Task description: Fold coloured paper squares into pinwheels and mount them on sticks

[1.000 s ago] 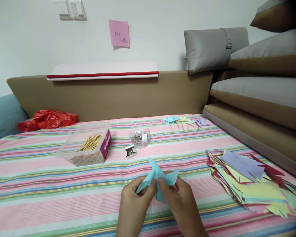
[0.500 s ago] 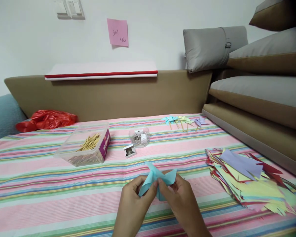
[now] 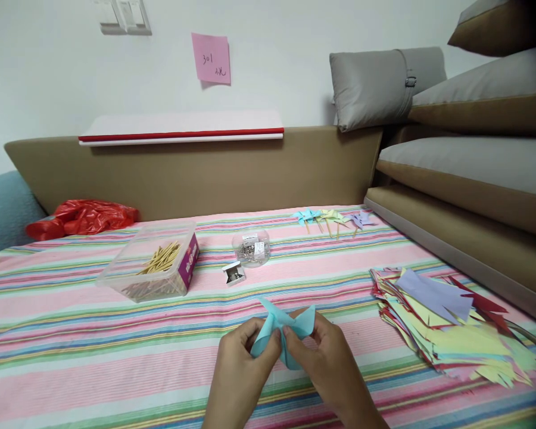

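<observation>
A light-blue paper pinwheel [image 3: 288,325], its corners folded in toward the middle, is held between both hands above the striped cloth. My left hand [image 3: 245,354] pinches its left side, thumb near the centre. My right hand [image 3: 319,351] grips the right side, with its thumb pressed at the centre beside the left thumb. The fingers behind the paper are mostly hidden. Beyond the hands lie a small white box [image 3: 234,273] with metal bits inside and a round clear container [image 3: 252,249] of small metal pieces.
At the left stands a clear plastic box [image 3: 143,280] of wooden sticks [image 3: 161,258]. Finished pinwheels [image 3: 310,216] on sticks lie at the back right. A pile of cut coloured paper [image 3: 451,328] is on the right, near stacked cushions [image 3: 473,161]. A red plastic bag [image 3: 89,215] lies back left.
Both hands keep hold of the light-blue paper. Its right corner has dipped slightly and the folds have shifted a little; the whole view has moved slightly.
</observation>
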`<move>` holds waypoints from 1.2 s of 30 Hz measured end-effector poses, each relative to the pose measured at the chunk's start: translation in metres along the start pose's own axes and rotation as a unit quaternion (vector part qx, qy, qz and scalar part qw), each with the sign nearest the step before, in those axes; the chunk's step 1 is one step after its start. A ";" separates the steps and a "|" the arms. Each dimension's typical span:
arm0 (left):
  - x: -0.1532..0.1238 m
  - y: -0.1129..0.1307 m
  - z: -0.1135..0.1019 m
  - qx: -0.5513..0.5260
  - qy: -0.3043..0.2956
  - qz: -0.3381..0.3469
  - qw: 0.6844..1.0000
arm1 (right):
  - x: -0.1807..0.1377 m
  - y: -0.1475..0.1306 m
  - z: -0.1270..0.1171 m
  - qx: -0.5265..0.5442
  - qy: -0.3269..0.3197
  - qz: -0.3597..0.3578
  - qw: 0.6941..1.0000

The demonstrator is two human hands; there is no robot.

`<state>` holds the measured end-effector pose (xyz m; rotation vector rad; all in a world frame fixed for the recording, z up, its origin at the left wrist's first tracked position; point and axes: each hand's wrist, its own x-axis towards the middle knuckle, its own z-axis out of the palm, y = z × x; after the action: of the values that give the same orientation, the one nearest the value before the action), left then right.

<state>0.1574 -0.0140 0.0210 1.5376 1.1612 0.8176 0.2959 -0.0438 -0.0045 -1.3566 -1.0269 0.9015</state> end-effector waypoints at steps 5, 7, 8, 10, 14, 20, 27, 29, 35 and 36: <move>0.001 0.001 0.001 -0.006 -0.007 -0.002 1.000 | 0.000 0.001 -0.001 0.010 0.003 0.014 1.000; 0.001 0.000 0.001 -0.004 -0.005 0.001 1.000 | 0.000 0.001 -0.001 0.007 -0.004 0.017 1.000; 0.000 0.000 0.001 0.000 -0.003 0.004 1.000 | 0.001 0.001 -0.001 0.007 -0.009 0.019 1.000; 0.000 0.000 0.001 0.011 0.004 0.012 1.000 | 0.001 0.001 -0.001 0.014 -0.017 0.019 1.000; -0.001 0.000 0.002 0.018 0.008 0.018 1.000 | 0.001 0.000 0.000 0.058 -0.017 0.034 0.998; -0.002 0.000 0.001 0.001 -0.001 0.019 1.000 | -0.001 -0.007 0.003 0.112 -0.001 0.065 0.992; 0.001 -0.001 -0.009 -0.071 0.045 0.003 0.996 | 0.001 -0.012 -0.003 0.130 -0.028 0.055 0.990; 0.005 -0.004 -0.026 -0.104 0.103 -0.007 0.989 | 0.003 -0.010 -0.007 0.115 -0.006 0.044 0.992; 0.013 -0.010 -0.091 -0.296 0.354 -0.019 0.887 | 0.005 -0.006 -0.011 0.011 0.021 0.014 1.000; 0.012 -0.010 -0.098 -0.323 0.380 -0.010 0.867 | 0.006 -0.006 -0.008 -0.027 0.012 -0.005 1.000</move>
<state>0.0690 0.0287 0.0376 0.6304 1.2392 1.6851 0.3054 -0.0407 0.0021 -1.4034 -1.0453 0.8532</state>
